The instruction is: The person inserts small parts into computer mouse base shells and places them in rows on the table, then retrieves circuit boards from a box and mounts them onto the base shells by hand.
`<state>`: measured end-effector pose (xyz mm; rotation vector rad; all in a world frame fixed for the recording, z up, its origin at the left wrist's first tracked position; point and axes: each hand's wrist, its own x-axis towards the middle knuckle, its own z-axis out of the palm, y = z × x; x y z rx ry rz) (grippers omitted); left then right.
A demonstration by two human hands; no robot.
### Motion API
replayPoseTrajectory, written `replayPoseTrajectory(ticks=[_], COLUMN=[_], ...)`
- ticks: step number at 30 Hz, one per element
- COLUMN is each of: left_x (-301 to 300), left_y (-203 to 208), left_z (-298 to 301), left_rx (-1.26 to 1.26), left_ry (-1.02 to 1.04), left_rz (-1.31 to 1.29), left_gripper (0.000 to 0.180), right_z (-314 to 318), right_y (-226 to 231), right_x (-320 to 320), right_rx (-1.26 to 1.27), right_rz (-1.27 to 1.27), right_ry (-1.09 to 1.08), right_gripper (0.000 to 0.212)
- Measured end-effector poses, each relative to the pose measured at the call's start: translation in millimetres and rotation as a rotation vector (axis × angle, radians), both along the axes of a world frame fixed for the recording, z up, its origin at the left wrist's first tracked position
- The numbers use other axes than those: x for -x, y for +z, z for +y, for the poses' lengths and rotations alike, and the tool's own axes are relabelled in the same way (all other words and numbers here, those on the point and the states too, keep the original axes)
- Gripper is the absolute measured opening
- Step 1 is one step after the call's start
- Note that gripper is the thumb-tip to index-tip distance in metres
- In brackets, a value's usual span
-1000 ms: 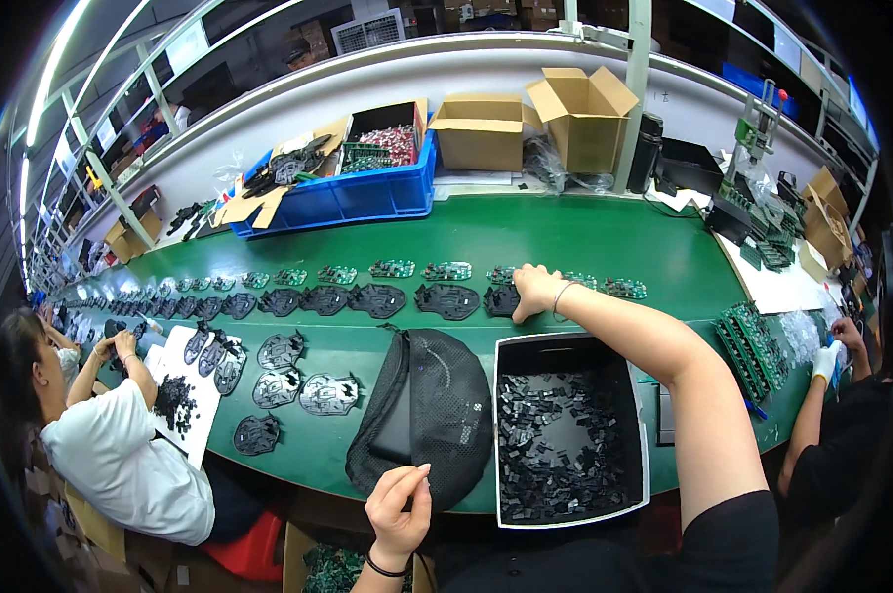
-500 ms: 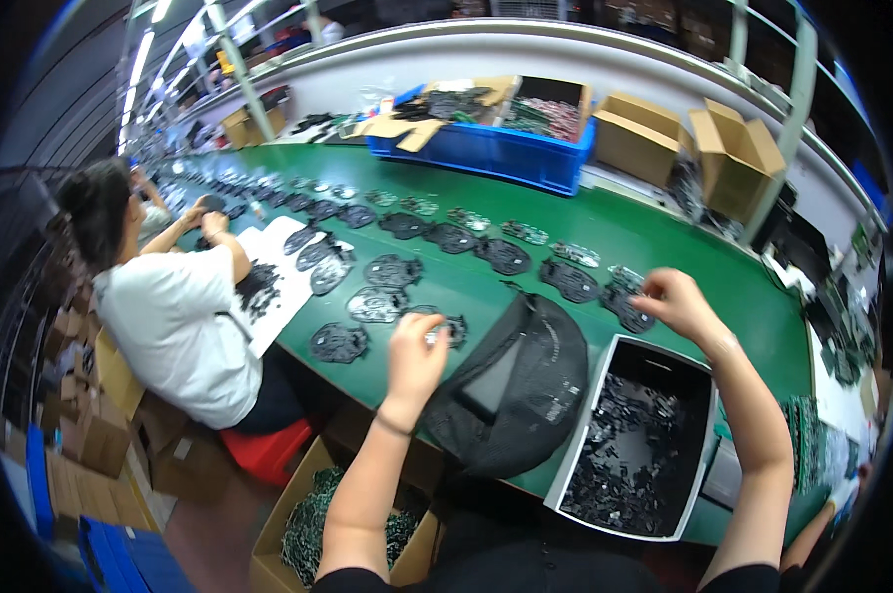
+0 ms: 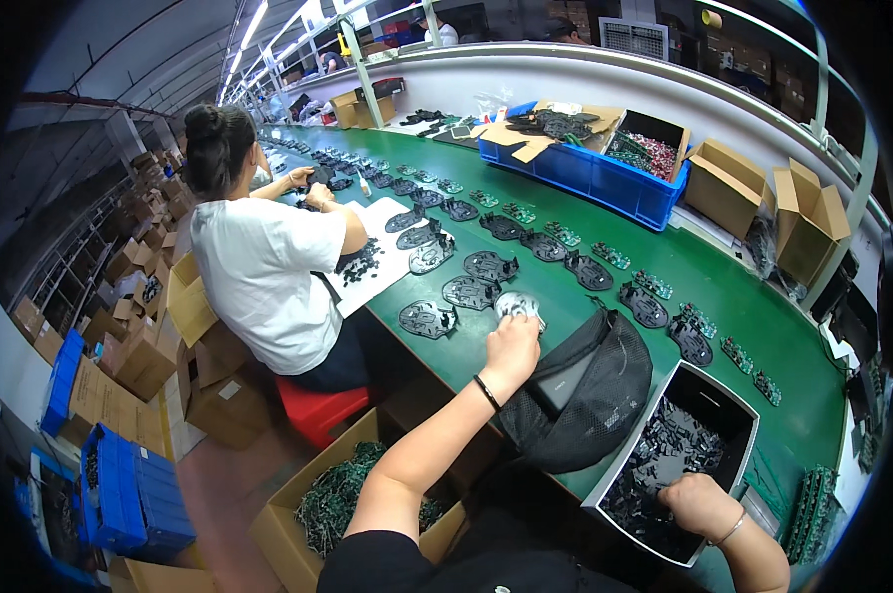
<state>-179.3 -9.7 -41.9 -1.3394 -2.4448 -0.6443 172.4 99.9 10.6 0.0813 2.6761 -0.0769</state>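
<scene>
My left hand (image 3: 514, 352) is closed at the near edge of a round dark plastic shell (image 3: 519, 304), which lies on the green table and shines in the light. Its fingertips are partly hidden behind the hand. Several similar black shells (image 3: 428, 319) lie beside it to the left. My right hand (image 3: 701, 506) is down in a white-rimmed bin (image 3: 592, 502) of small black plastic pieces (image 3: 676, 443). Its fingers are bent together among the pieces, and what they hold is hidden. Between the hands lies a black mesh bag (image 3: 605, 395) with a dark flat box inside.
Rows of black shells (image 3: 588, 270) and small green circuit boards (image 3: 652, 285) run along the table. A co-worker in white (image 3: 259, 267) sits at the left. Behind stand a blue crate (image 3: 575, 181) and cardboard boxes (image 3: 728, 188). An open carton of green boards (image 3: 343, 491) is below.
My right hand has gone from above the shell row down into the bin. My left hand has reached the shell. The view has swung left, so things appear farther right.
</scene>
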Motion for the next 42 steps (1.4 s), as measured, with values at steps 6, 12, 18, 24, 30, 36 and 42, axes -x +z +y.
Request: replayPoseTrajectory(ticks=[6, 12, 18, 24, 30, 36, 42], left_x=[-38.6, -114.6, -150.0, -173.3, -188.4, -198.9, -199.7], left_y=[44.0, 71.3, 62.1, 54.4, 55.8, 49.8, 61.4], left_z=[-31.2, -19.3, 0.1, 12.0, 11.2, 21.0, 7.7], left_rx=[-0.271, -0.368, -0.205, -0.103, -0.053, -0.045, -0.032], left_ry=[-0.195, -0.803, -1.042, -1.171, -1.284, -1.36, -1.357], left_rz=[-0.028, -0.113, -0.164, -0.189, -0.248, -0.262, -0.259], left_gripper=[0.029, 0.036, 0.034, 0.036, 0.034, 0.04, 0.027], right_z=[-9.2, -12.0, -2.4, 3.9, 5.7, -19.7, -144.8], right_y=[9.5, 8.6, 12.2, 13.2, 2.9, 39.0, 173.6], right_x=[-7.1, -12.4, -20.1, -71.4, -90.0, -124.6, -203.4], right_rx=[0.146, 0.365, 0.534, 1.278, 1.748, 1.536, 0.915], right_rz=[0.284, 0.38, 0.684, 1.016, 1.147, 1.417, 1.976], right_ry=[-0.133, -0.412, -0.438, -1.149, -1.177, -1.017, 0.995], right_gripper=[0.011, 0.007, 0.01, 0.017, 0.023, 0.015, 0.018])
